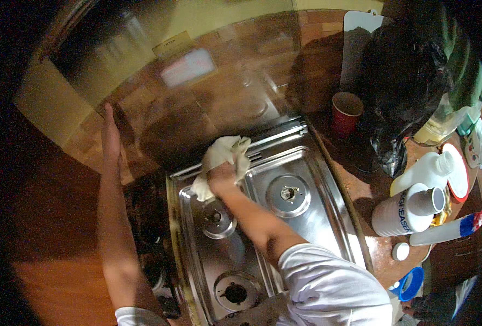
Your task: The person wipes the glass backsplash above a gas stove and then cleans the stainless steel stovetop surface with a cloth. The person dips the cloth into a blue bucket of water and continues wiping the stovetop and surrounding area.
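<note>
My right hand [221,179] presses a bunched cream cloth [221,154] against the back part of a stainless steel gas stove top [326,220]. Bare round burner seats show in its surface, one of them [288,194] to the right of the cloth. My left hand [111,136] is raised at the upper left, by the tiled wall, with no object visible in it. Whether it touches the wall I cannot tell. The stove's glass lid [241,89] appears to stand upright behind the steel top and reflects it.
To the right stand a degreaser bottle [391,214], an uncapped white bottle [420,171], a red cup [345,116] and a black plastic bag [404,77]. A white cap [400,251], a white tube [436,236] and a blue ring-shaped item [413,284] lie nearer.
</note>
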